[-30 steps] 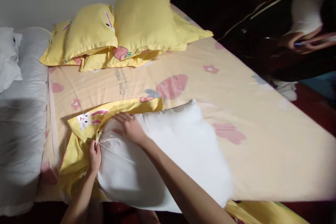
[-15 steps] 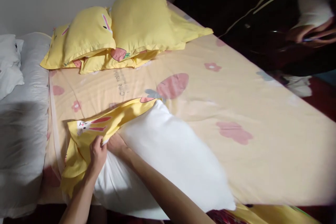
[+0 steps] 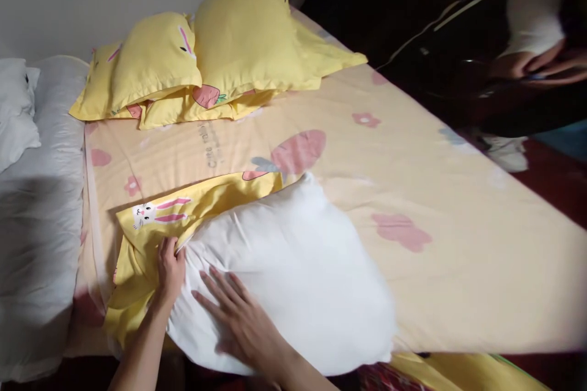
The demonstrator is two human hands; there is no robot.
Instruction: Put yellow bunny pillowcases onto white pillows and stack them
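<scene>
A white pillow (image 3: 293,269) lies at the near side of the bed, its left end by the mouth of a yellow pillowcase (image 3: 137,256) printed with a rabbit face. My left hand (image 3: 170,269) is closed on the pillowcase's edge, right where it meets the pillow. Spread flat on the pillow's top, my right hand (image 3: 238,311) has its fingers apart and grips nothing. How far the pillow reaches into the case is partly hidden by the cloth.
Yellow cushions (image 3: 243,30) stand against the wall on the peach patterned bed sheet (image 3: 458,195). Grey-white bedding (image 3: 50,226) runs along the left. At the upper right is another person's hand (image 3: 545,64). Yellow cloth (image 3: 458,372) hangs past the near edge.
My right hand has come back from the pillowcase opening and now rests flat on the pillow. The pillow's far corner has shifted right. My left hand keeps its hold.
</scene>
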